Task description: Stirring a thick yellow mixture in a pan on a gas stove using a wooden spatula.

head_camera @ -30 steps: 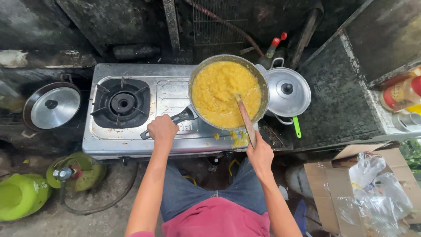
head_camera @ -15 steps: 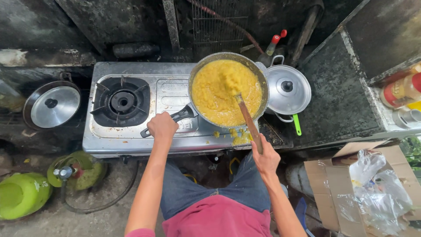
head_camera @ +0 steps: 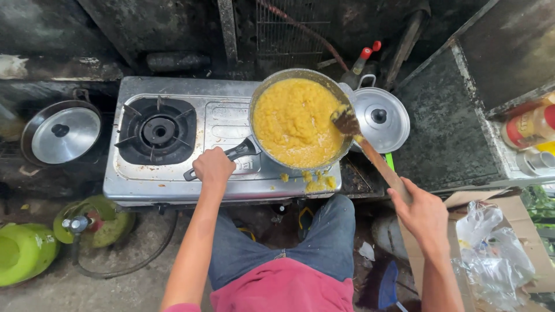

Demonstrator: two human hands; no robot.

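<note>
Since half a second ago we have drawn our right hand [head_camera: 424, 215] back and out toward four o'clock, and the wooden spatula [head_camera: 370, 155] now tilts with its blade lifted to the pan's right rim instead of digging into the middle of the mash. Our right fingers are closed around the spatula's handle end. Our left hand [head_camera: 214, 166] is wrapped tight on the black handle [head_camera: 231, 156] of the pan [head_camera: 299, 75], holding it on the right burner of the two-burner steel stove [head_camera: 173, 185]. Thick yellow mash [head_camera: 295, 121] fills the pan, and clumps of it lie spilled on the stove top at the pan's six o'clock [head_camera: 317, 182]. At the pan's three o'clock, just beside it, stands a lidded steel pot [head_camera: 381, 118]. At nine o'clock the left burner [head_camera: 157, 130] sits bare, and farther out a round lid [head_camera: 60, 134] rests on the ledge. Green gas cylinders [head_camera: 26, 251] stand on the floor at seven o'clock; a cardboard box with plastic bags [head_camera: 497, 254] sits at four o'clock.
</note>
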